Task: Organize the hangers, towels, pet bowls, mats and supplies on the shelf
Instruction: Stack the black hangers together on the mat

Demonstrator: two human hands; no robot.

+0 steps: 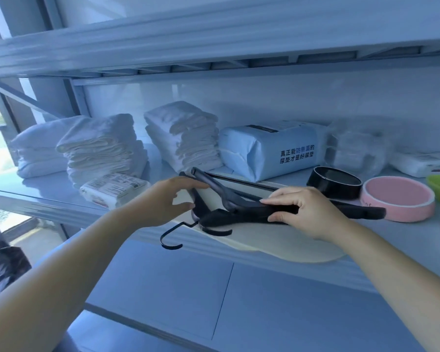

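Item: black hangers, bundled, lying across a cream mat at the front edge of the shelf, one hook hanging over that edge. Right hand: fingers and thumb clamping on one arm of the bundle. Left hand: fingers spreading apart, forefinger and thumb tips touching the bundle's other end. Just beyond the right fingers, a black bowl and a pink bowl are sitting. Beyond the left fingers, folded white towels and a blue pack are standing.
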